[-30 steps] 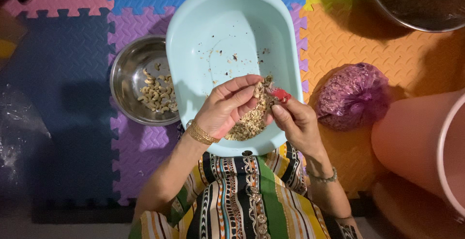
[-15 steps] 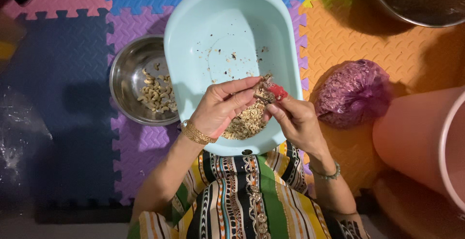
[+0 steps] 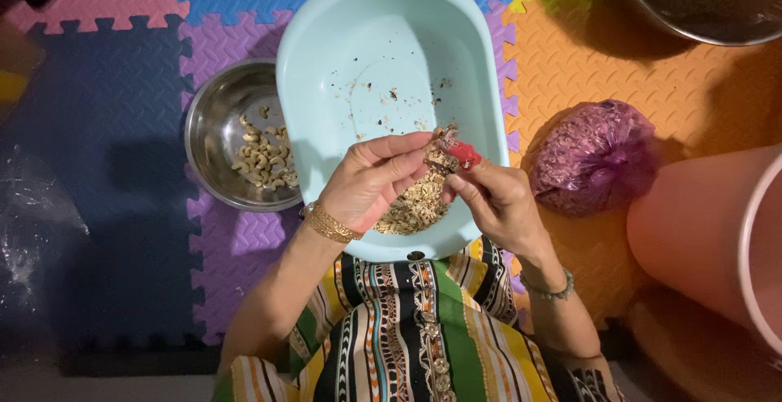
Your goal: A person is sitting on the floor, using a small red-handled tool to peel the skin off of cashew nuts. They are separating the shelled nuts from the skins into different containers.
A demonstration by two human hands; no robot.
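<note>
While both hands (image 3: 436,178) pinch a nut (image 3: 440,151), shell scraps (image 3: 414,205) fill the basin (image 3: 326,84); the steel bowl (image 3: 210,117) holds kernels (image 3: 265,158).

floor of interlocking foam mats (image 3: 106,125): blue, purple, pink, orange; warm overhead light, soft shadows.

a home floor is suggested: interlocking foam mats (image 3: 122,125) in many colours are spread across the frame, with a steel bowl (image 3: 213,137) at left and a plastic basin (image 3: 326,68) at centre.
</note>
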